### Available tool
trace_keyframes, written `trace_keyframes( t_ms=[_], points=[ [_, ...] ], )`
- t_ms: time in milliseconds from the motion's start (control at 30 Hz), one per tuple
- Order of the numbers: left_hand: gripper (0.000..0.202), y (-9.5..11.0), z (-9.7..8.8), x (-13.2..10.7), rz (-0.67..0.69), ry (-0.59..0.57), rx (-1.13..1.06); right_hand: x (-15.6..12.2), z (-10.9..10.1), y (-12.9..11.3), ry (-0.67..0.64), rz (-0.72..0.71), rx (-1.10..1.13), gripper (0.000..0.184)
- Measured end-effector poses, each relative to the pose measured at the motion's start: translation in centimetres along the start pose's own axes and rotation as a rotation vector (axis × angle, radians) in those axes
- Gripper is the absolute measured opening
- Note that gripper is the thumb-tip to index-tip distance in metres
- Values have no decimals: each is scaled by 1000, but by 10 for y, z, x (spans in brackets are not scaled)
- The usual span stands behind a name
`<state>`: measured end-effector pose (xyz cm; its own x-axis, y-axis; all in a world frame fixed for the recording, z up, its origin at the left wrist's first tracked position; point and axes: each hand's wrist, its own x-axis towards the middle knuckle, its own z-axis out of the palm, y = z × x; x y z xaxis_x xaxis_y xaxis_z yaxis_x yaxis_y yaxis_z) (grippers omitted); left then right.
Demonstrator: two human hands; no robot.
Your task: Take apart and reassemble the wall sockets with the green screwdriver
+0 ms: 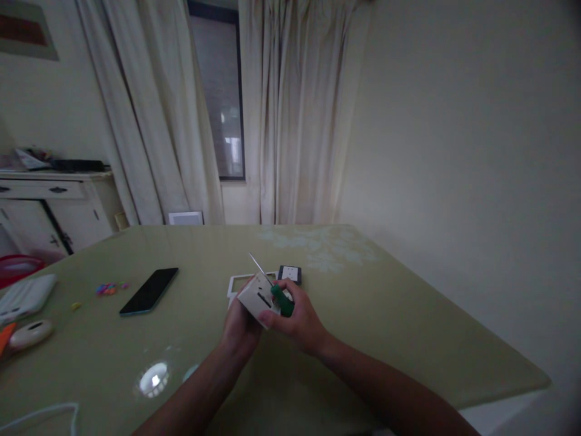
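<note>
Over the near middle of the table, my left hand (240,327) is closed around a white boxy plastic piece (255,297), which is tilted and has dark slots and small holes on its upper face. A screwdriver (283,301) with a green handle is in my right hand (303,318). Its metal shaft points up and to the left across the white piece. My right thumb rests at the lower edge of that piece. Just behind my hands lie a white frame (232,287), partly hidden, and a small dark-edged socket plate (290,274) with a white face.
A black phone (149,292) lies left on the green table (408,327), near small colourful bits (106,289). At far left are a white power strip (27,297), a rounded white object (31,335) and a red basin (18,268). A white cable (45,412) lies front left.
</note>
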<state>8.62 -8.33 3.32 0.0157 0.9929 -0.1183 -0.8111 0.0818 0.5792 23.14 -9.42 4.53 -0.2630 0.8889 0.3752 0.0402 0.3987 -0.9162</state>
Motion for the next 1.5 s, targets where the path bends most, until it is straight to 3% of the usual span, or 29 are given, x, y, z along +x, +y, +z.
trace_keyframes(
  t_ms=[233,400,533,667,800,1000,1200,1500],
  points=[
    [13,2,0,-13,-8,-73,66,-6,-1,-10,47,280,682,50],
    [39,-7,2,-29,-45,-170,151,-8,-3,-4,25,402,902,55],
    [60,-11,1,-30,10,-194,187,-7,-1,-2,90,400,913,58],
    [66,-10,0,-26,101,-88,210,-7,4,-5,209,388,834,58],
    [59,-7,0,-27,106,-12,204,-9,7,-5,223,419,773,61],
    [46,-2,5,-35,76,-104,115,-10,7,-3,213,409,754,63],
    [45,0,7,-44,51,-135,89,-10,6,-1,217,416,722,66],
    [42,-1,13,-45,81,-33,98,-7,2,0,248,362,553,62]
  ],
)
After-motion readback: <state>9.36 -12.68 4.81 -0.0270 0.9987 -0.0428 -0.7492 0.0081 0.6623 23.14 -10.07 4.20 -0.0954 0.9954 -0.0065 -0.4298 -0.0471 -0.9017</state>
